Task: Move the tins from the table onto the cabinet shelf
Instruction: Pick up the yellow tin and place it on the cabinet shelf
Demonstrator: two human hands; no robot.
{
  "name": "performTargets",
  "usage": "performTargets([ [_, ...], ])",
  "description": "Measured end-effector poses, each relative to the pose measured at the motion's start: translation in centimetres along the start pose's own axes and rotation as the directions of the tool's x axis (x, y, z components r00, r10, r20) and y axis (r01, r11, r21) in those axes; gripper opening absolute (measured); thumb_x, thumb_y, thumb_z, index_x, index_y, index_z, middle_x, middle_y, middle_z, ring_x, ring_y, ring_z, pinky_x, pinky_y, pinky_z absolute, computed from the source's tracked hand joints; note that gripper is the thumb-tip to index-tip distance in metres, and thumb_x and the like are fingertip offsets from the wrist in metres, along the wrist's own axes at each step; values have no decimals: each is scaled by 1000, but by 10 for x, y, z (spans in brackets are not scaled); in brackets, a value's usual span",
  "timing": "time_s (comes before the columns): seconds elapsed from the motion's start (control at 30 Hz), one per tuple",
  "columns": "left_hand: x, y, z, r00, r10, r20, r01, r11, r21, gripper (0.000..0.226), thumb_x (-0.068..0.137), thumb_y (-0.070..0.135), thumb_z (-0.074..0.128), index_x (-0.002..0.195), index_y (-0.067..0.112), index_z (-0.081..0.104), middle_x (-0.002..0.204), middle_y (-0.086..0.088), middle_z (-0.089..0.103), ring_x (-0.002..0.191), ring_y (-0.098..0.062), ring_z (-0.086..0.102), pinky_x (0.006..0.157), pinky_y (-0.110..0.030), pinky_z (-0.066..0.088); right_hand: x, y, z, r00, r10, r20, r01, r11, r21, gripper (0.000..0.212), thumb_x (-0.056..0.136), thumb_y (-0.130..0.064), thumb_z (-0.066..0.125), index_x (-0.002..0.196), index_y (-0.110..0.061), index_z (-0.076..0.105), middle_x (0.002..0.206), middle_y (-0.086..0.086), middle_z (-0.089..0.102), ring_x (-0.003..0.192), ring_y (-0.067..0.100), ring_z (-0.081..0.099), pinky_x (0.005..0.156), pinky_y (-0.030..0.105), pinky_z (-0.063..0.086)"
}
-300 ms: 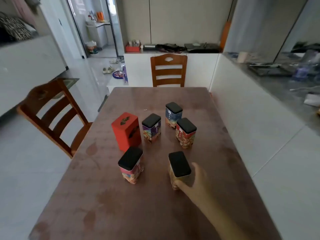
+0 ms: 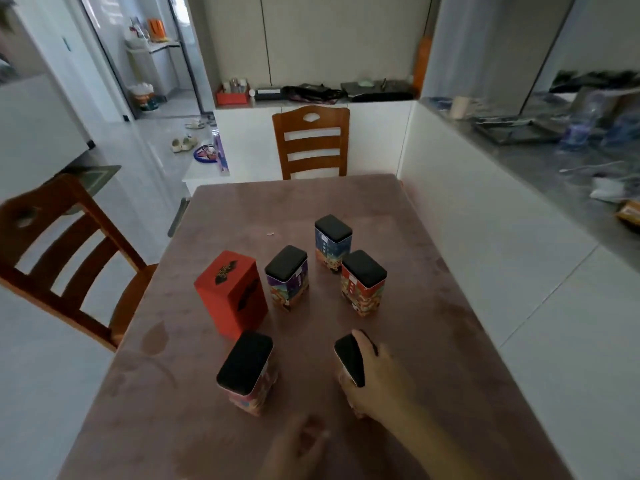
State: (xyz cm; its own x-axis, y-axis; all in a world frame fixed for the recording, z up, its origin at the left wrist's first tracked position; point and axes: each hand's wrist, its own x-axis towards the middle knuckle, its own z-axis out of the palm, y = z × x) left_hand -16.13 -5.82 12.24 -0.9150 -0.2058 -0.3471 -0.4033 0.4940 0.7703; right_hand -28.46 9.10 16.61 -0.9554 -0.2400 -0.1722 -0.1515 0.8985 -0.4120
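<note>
Several black-lidded tins stand on the brown table [image 2: 433, 344]. My right hand [image 2: 377, 382] is wrapped around the near right tin [image 2: 348, 362], fingers over its far side. A near left tin [image 2: 247, 370] stands beside it. Farther back are a purple tin [image 2: 288, 277], a blue tin [image 2: 333, 242] and a red tin [image 2: 363, 282]. A plain red box-shaped tin [image 2: 231, 294] stands at the left. My left hand [image 2: 298, 448] comes in at the bottom edge, blurred, fingers loosely curled and holding nothing.
A wooden chair [image 2: 311, 140] stands at the table's far end and another chair [image 2: 59, 251] at its left. A grey counter [image 2: 554, 174] with clutter runs along the right. A white low cabinet [image 2: 374, 133] lies behind the far chair.
My right hand has closed further around the near right tin. My left hand has come into view at the bottom. The camera has moved closer to the table.
</note>
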Motion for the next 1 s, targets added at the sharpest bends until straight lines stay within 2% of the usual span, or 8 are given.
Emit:
performTargets([
  [0.1,46,47,-21,994,107,-10,-108,994,-33,58,72,36,75,122,24,48,115,11,54,97,-3,56,83,-21,49,-9,23,-34,999,-38,5,34,939,343,82,70,-40,73,133,-39,20,123,-9,46,116,18,49,86,26,51],
  [0.17,60,82,-17,970,194,147,-193,981,-22,85,63,41,82,134,23,37,130,10,43,117,-8,47,98,-29,45,-27,41,-70,992,-97,-82,123,893,433,73,70,-36,75,128,-40,30,116,-21,44,119,14,49,82,7,45],
  [0.27,52,136,11,832,385,399,-375,921,-106,95,55,35,88,136,32,38,137,4,52,126,-15,50,105,-46,44,-71,72,-120,974,-151,-166,213,856,471,66,71,-35,77,125,-41,39,124,-24,51,118,5,51,81,3,41],
  [0.37,0,180,47,677,436,592,-423,890,-172,79,47,48,88,113,60,46,116,22,66,107,0,63,89,-35,56,-143,114,-149,989,-90,-117,144,759,635,65,71,-27,80,115,-59,44,118,-42,51,110,-15,49,82,1,41],
  [0.47,-78,202,108,468,446,763,-426,870,-248,53,55,42,84,103,49,62,100,30,70,96,10,64,78,-9,52,-238,166,-164,977,126,-170,50,642,765,40,71,-37,75,107,-47,61,101,-19,67,91,0,65,71,14,50],
  [0.6,-172,232,209,496,433,753,-506,849,-155,60,62,47,74,115,30,53,113,8,68,107,-11,63,93,-30,51,-361,240,-184,873,383,-302,-13,637,771,29,75,-39,61,102,-33,68,94,-2,74,88,14,69,73,23,55],
  [0.77,-258,294,315,312,489,815,-405,844,-351,66,52,58,81,107,32,57,103,12,74,94,-6,70,74,-20,55,-477,321,-231,743,514,-428,-32,666,745,30,78,-39,60,105,-30,68,102,-7,72,93,5,67,73,15,51],
  [1.0,-323,430,444,189,713,675,-683,589,-432,59,42,70,73,92,46,51,85,25,68,80,15,63,61,-8,47,-574,421,-305,419,661,-622,22,678,735,35,85,-37,53,118,-25,53,95,-12,58,72,-9,62,63,19,56],
])
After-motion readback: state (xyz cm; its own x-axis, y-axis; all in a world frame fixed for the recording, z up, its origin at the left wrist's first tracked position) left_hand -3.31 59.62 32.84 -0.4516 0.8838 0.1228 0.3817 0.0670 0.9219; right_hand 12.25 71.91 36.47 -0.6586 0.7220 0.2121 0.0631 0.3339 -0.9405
